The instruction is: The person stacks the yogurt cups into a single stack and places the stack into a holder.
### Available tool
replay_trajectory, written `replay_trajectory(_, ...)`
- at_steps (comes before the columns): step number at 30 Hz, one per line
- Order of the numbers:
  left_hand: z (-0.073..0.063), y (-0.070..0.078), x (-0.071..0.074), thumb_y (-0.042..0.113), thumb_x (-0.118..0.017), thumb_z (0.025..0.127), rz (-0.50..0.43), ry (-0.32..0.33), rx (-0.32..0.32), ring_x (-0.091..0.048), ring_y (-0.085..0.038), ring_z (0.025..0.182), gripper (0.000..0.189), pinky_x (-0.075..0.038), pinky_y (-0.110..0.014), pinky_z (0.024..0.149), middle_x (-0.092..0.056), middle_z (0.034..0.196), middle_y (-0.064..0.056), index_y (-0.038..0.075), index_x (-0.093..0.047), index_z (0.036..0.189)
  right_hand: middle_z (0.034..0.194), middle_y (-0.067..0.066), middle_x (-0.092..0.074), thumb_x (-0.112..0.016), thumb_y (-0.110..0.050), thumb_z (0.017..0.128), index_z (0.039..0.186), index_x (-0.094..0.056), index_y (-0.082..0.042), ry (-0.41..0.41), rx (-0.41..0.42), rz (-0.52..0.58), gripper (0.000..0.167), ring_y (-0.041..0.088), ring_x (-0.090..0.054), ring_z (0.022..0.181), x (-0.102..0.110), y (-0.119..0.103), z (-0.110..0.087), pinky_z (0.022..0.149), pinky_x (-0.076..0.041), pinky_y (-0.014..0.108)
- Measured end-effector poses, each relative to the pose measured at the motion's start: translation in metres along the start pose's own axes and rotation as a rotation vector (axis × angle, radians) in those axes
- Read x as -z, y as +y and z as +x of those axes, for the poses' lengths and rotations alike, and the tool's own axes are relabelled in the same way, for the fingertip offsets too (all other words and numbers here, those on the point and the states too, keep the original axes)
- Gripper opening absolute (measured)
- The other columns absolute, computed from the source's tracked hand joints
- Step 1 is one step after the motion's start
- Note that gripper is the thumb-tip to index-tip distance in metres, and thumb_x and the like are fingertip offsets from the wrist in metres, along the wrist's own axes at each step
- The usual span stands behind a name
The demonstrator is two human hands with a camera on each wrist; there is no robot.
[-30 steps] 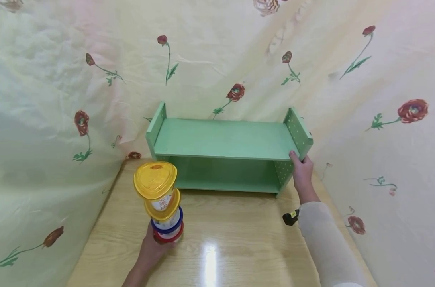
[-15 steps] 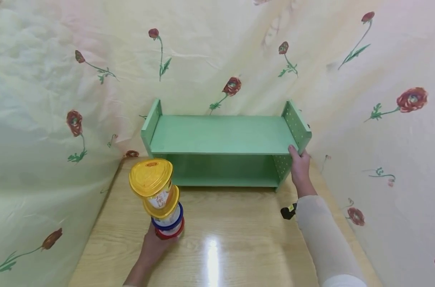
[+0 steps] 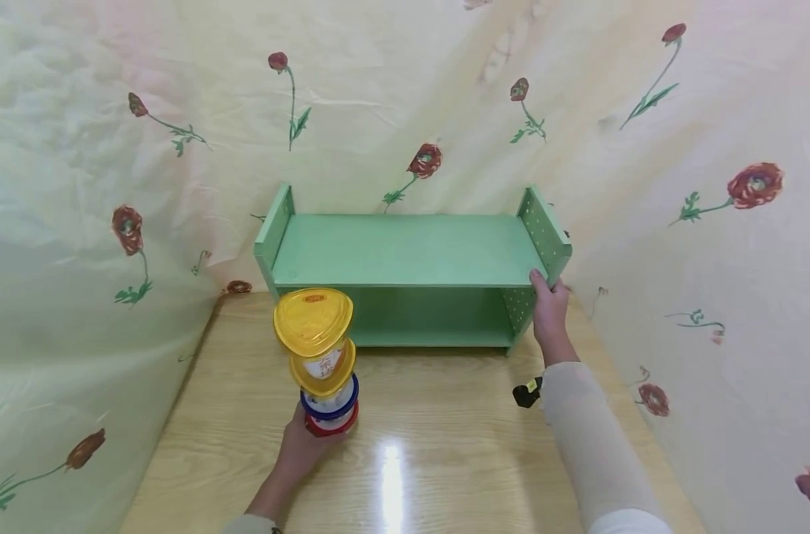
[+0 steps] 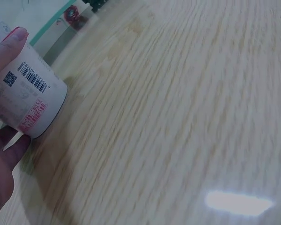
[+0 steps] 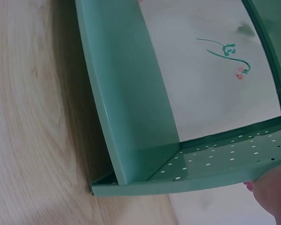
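In the head view my left hand (image 3: 298, 447) grips the bottom of a stack of tubs. The lowest tub has a red lid (image 3: 333, 423), and a blue-lidded tub (image 3: 329, 403) stands on it. Above these are two tubs with yellow lids (image 3: 314, 322), each lid a rounded triangle. Seen from the left wrist, thumb and fingers wrap a pale tub (image 4: 32, 89) printed with a barcode, close over the tabletop. My right hand (image 3: 550, 308) holds the right side panel of a green two-tier shelf (image 3: 405, 248), thumb at the upper board's front corner. The right wrist view shows little of that hand.
The shelf stands at the back of a wooden table (image 3: 445, 437). A small black object with a yellow label (image 3: 528, 391) shows beside the right forearm. Flower-printed cloth (image 3: 351, 111) hangs behind and on both sides.
My left hand has carried the stack of tubs to the right, so it now overlaps more of the shelf's lower opening. The right hand keeps its hold on the shelf. The head view has shifted slightly.
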State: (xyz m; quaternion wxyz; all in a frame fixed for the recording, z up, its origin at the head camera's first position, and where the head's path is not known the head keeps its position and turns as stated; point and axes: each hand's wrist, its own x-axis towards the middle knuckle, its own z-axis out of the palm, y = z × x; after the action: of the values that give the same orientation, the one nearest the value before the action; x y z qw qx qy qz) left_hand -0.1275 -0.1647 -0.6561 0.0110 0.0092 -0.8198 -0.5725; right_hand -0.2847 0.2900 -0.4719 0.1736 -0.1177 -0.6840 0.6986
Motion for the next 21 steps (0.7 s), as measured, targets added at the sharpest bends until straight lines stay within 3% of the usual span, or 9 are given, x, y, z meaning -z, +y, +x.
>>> replay_trajectory(11,0.007,0.013,-0.017,0.036,-0.094,0.07,-0.028,-0.046,0.026,-0.052,-0.03,0.132,0.106,-0.044,-0.054,0.107,-0.053,0.144,-0.006,0.02,-0.031,0.153,0.146,0.015,-0.049,-0.059,-0.04,0.101,0.152,-0.042,-0.006,0.003,0.011,0.016,0.064,0.022,-0.044,0.134,0.004,0.007,0.0,0.119,-0.029,0.039)
replay_trajectory(21,0.017,0.022,-0.031,0.031,-0.094,0.071,-0.08,-0.101,-0.047,-0.054,-0.022,0.13,0.098,-0.045,-0.05,0.107,-0.056,0.14,0.005,0.029,-0.036,0.15,0.147,0.015,-0.049,-0.059,-0.036,0.101,0.151,-0.044,-0.005,-0.004,0.04,0.038,0.06,0.022,-0.043,0.136,0.004,0.009,0.005,0.119,-0.029,0.036)
